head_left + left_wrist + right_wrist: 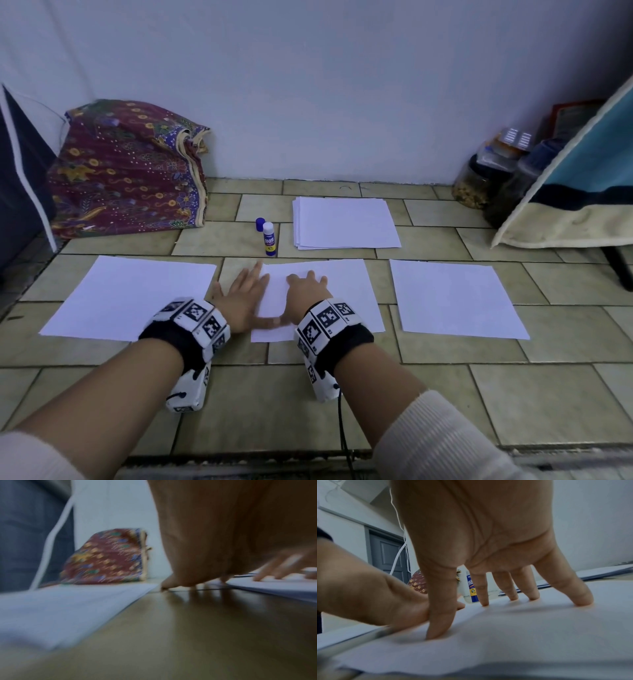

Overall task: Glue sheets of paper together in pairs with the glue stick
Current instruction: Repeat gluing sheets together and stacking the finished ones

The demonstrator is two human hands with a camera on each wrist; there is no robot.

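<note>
Both the left hand (245,301) and right hand (306,291), fingers spread flat, press the middle sheet (346,291); beyond them the paper stack (346,222) and uncapped glue stick (269,238) suggest more pairs remain.

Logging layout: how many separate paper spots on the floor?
4: left sheet, middle sheet under both hands, right sheet, and the stack behind. Layers underneath may be hidden.

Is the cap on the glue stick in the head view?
No, the glue stick stands upright on the floor with its white top bare, and the blue cap stands apart just behind it.
</note>
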